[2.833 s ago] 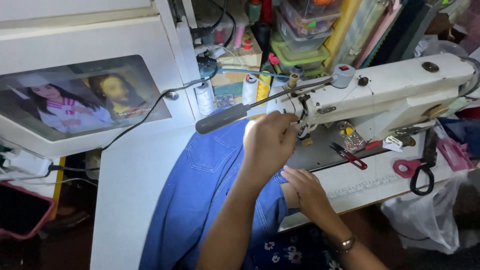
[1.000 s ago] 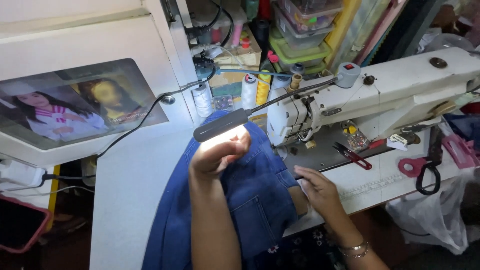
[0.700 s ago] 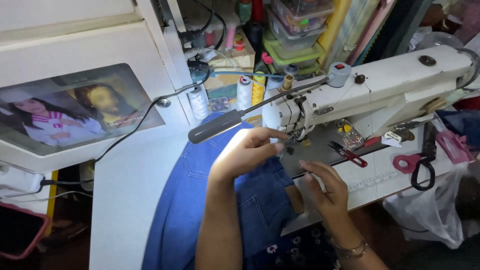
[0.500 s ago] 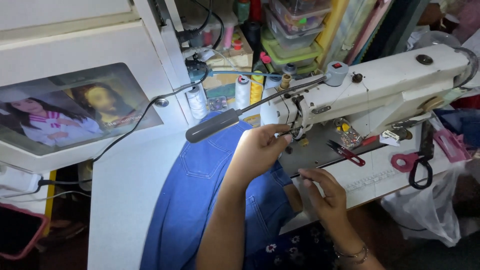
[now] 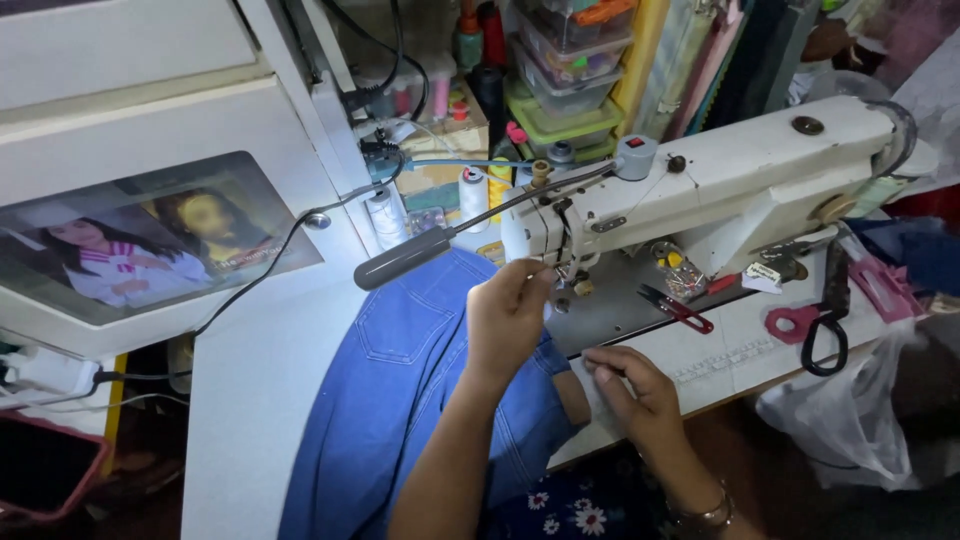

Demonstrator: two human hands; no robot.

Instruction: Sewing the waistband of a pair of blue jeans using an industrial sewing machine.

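You sit at a white sewing machine (image 5: pixel 740 190) on a pale desk (image 5: pixel 250 400), looking down at your two bare hands. Your left hand (image 5: pixel 508 315) is raised just in front of the machine's needle end, its fingers drawn together at the tips near the needle area; whether they pinch a thread or anything else is too small to tell. Your right hand (image 5: pixel 632 385) rests on the desk edge in front of the machine's bed, fingers curled together and lightly pressing a pale strip of cloth (image 5: pixel 600 385) there.

Blue denim (image 5: pixel 420 380), with a stitched pocket showing, lies draped to the left of the machine and under your left forearm, running from beneath the needle end down off the desk's front edge.

A slim grey lamp (image 5: pixel 405 258) on a thin bent arm reaches out from the machine's top and hangs just left of the needle end, above the denim. Small red snips (image 5: pixel 678 308) lie on the machine's bed, right of the needle. Further right, in front of the machine's far end, are pink-handled and black-handled scissors (image 5: pixel 815 325). Behind the machine stand thread spools (image 5: pixel 473 195) and stacked clear boxes (image 5: pixel 565 70). Well to the left of the machine, a screen (image 5: pixel 140 240) lies tilted, showing two figures.
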